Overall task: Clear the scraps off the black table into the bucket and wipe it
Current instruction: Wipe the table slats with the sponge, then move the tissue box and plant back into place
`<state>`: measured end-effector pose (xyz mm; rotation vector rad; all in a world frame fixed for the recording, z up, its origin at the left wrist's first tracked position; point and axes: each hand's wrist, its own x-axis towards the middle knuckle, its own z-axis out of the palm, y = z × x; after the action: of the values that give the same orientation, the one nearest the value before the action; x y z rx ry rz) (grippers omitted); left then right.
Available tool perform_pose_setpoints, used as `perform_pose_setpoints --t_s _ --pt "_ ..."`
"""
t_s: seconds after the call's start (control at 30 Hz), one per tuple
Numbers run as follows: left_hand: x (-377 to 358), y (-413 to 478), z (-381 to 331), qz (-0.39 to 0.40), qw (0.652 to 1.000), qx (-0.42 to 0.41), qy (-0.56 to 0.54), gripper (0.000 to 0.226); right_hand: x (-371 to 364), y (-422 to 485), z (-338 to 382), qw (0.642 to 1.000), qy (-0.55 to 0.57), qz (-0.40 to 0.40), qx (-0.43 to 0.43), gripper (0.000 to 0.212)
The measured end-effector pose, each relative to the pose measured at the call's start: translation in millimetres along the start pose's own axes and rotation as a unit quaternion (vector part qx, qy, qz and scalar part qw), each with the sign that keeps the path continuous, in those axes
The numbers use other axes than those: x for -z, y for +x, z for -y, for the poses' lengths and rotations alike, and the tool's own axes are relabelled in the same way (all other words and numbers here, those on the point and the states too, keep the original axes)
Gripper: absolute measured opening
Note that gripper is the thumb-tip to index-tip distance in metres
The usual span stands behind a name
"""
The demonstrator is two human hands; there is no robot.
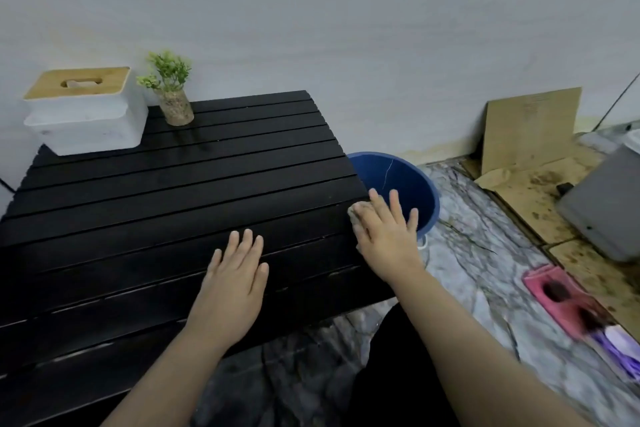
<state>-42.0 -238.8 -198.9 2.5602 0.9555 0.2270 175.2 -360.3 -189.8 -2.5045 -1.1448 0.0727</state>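
The black slatted table [145,204] fills the left half of the view. My left hand [233,282] lies flat on its near right part, fingers spread, holding nothing. At the table's right edge my right hand [386,232] presses flat on a greyish crumpled cloth [356,211], with only a bit of the cloth showing under the fingers. The blue bucket [405,180] stands on the floor just past that edge, partly hidden by my right hand. I see no scraps on the slats.
A white tissue box [86,114] with a wooden lid and a small potted plant [173,94] stand at the table's far left. Cardboard [530,128] leans on the wall at right. A grey box [602,204] and a pink item [561,291] lie on the floor.
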Motion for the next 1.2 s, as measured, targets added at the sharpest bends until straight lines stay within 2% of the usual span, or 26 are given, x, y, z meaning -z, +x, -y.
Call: perform_pose_setpoints --t_s 0.03,0.13,0.2,0.37,0.57,0.67,0.73,0.8,0.87,1.07,1.2 --pt "-4.3 -1.4 -4.8 0.000 1.000 -0.002 0.004 0.052 -5.2 -5.0 5.3 1.000 0.020 0.004 -0.001 0.041" --pt "-14.7 -3.2 -12.8 0.002 1.000 -0.002 0.020 0.052 -22.7 -44.5 28.2 0.987 0.044 0.035 0.153 0.048" --pt "-19.2 -3.9 -12.4 -0.003 0.999 -0.003 0.046 0.054 -18.9 -52.7 20.9 0.979 0.024 0.046 0.198 0.048" --pt "-20.9 -2.7 -12.0 -0.006 0.998 0.003 0.058 0.054 -10.5 -37.9 -0.4 0.993 -0.006 0.020 0.115 0.048" --pt "-15.3 -3.2 -16.3 0.012 0.999 0.011 0.046 0.052 -8.3 -40.3 2.0 0.993 -0.012 0.042 0.106 0.050" --pt "-5.7 -1.2 -18.0 0.019 1.000 0.017 -0.016 0.051 -2.3 -41.9 4.4 0.994 -0.013 0.087 0.063 0.050" --pt "10.0 3.4 -9.6 -0.019 0.996 0.046 -0.080 0.048 7.9 -37.3 13.1 0.992 0.014 0.123 -0.004 0.045" --pt "30.7 12.2 11.4 -0.066 0.990 0.078 -0.094 0.045 17.9 -24.9 30.6 0.992 0.058 0.102 -0.034 0.038" --pt "51.0 23.6 40.4 -0.089 0.988 0.100 -0.081 0.044 21.8 -6.7 55.9 0.994 0.084 0.074 0.000 0.036" --pt "98.9 82.3 121.7 -0.144 0.979 0.128 -0.068 0.045 -18.4 84.0 152.1 0.972 0.196 0.109 0.068 0.032" --pt "115.8 144.5 162.6 -0.188 0.976 0.112 -0.010 0.049 -69.5 166.9 215.1 0.949 0.252 0.146 0.119 0.041"
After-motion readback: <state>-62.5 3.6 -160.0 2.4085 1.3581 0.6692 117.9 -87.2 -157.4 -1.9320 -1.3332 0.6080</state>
